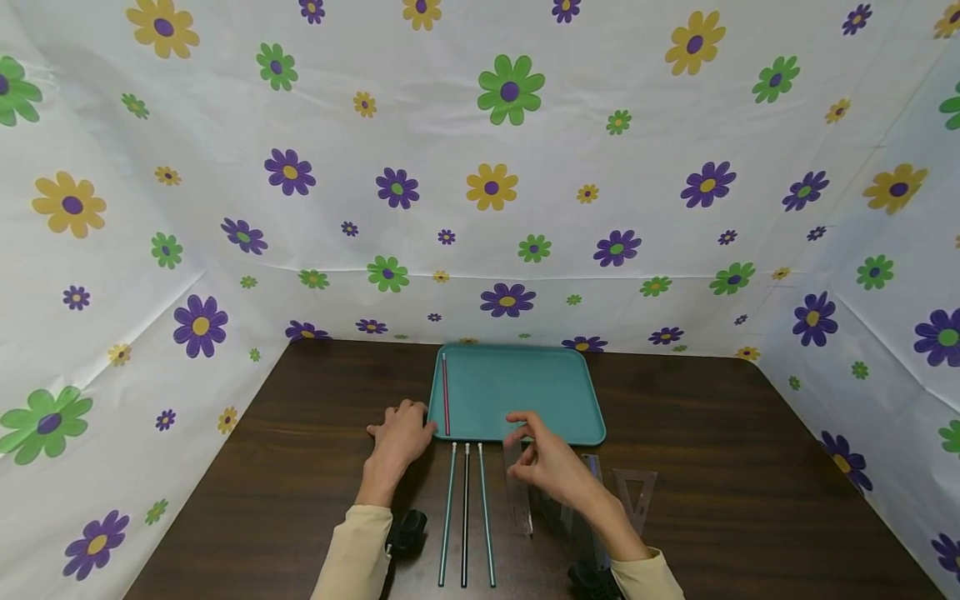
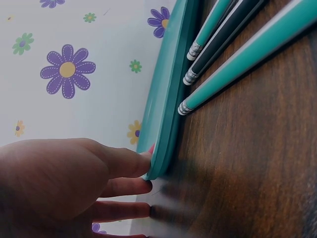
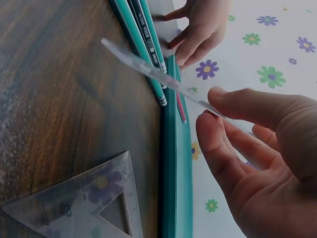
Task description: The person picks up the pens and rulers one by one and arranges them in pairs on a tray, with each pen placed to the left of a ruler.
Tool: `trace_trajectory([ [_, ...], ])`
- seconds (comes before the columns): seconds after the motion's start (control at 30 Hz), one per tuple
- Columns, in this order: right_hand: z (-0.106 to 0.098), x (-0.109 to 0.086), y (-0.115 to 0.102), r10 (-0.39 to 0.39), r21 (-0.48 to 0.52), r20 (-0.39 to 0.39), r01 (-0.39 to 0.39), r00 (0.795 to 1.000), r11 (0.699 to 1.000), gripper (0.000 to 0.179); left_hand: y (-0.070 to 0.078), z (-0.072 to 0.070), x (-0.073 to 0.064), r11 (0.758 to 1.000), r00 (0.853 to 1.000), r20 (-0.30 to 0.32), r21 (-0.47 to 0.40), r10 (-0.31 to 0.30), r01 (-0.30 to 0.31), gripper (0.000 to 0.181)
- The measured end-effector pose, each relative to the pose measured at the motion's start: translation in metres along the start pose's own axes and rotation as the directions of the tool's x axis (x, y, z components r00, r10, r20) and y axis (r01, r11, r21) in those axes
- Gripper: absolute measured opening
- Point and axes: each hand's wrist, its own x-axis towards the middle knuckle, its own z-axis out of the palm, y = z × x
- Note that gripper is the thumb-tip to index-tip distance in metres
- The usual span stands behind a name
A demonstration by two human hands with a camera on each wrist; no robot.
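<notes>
My left hand (image 1: 401,433) rests at the near left corner of a teal tray (image 1: 525,392), fingers spread and fairly straight, thumb at the rim in the left wrist view. My right hand (image 1: 558,467) pinches a clear plastic ruler (image 1: 517,492) between thumb and fingertips. In the right wrist view this thin strip (image 3: 158,74) appears nearly edge-on, tilted above the table. A red pencil (image 1: 446,396) lies along the tray's left side. In front of the tray, two teal pencils and a black pencil (image 1: 466,517) lie side by side, eraser ends toward it.
A clear set square (image 1: 636,492) lies on the dark wooden table (image 1: 720,467) right of my right hand. Another clear strip (image 1: 592,467) lies partly behind the right forearm. A white flowered cloth (image 1: 450,150) hangs behind the table and along its sides.
</notes>
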Motion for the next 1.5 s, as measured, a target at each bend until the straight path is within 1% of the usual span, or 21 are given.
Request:
trace_trajectory([
  [0.2,0.002,0.002,0.002,0.005,-0.031,-0.012,-0.005,1.0,1.0,0.069,-0.001,0.0,0.0,1.0,1.0,-0.002,-0.007,0.004,-0.004,0.038],
  [0.4,0.002,0.003,0.0,-0.029,-0.011,0.017,0.03,0.999,1.0,0.076,-0.001,0.0,0.0,1.0,1.0,-0.005,-0.011,0.005,-0.006,0.038],
  [0.53,0.004,0.004,-0.001,-0.057,-0.062,0.01,0.058,0.998,0.996,0.082,0.0,-0.001,0.001,1.0,1.0,0.001,-0.013,0.0,0.0,0.039],
  [0.67,0.006,0.006,-0.002,-0.064,-0.104,0.012,0.065,0.998,0.993,0.086,0.0,-0.001,0.001,1.0,1.0,0.001,-0.016,-0.003,0.003,0.039],
  [0.9,0.008,0.009,0.0,-0.09,-0.094,0.028,0.092,0.996,0.991,0.09,-0.001,-0.002,0.002,1.0,1.0,0.017,-0.021,0.004,-0.004,0.038],
  [1.03,0.01,0.012,-0.001,-0.092,-0.101,0.003,0.091,0.996,0.991,0.09,-0.002,-0.002,0.002,1.0,1.0,0.024,-0.021,0.01,-0.009,0.038],
  [1.13,0.013,0.014,-0.002,-0.083,-0.096,-0.02,0.08,0.996,0.992,0.09,-0.002,-0.001,0.002,1.0,1.0,0.017,-0.011,0.004,-0.004,0.038],
  [1.3,0.018,0.019,-0.004,-0.053,-0.085,-0.083,0.046,0.995,0.995,0.089,-0.001,0.0,0.002,1.0,1.0,0.003,-0.007,0.004,-0.004,0.038],
  [1.5,0.022,0.025,-0.008,-0.022,-0.073,-0.153,0.011,0.988,0.997,0.08,0.0,-0.001,0.001,1.0,1.0,0.0,-0.014,0.004,-0.004,0.038],
])
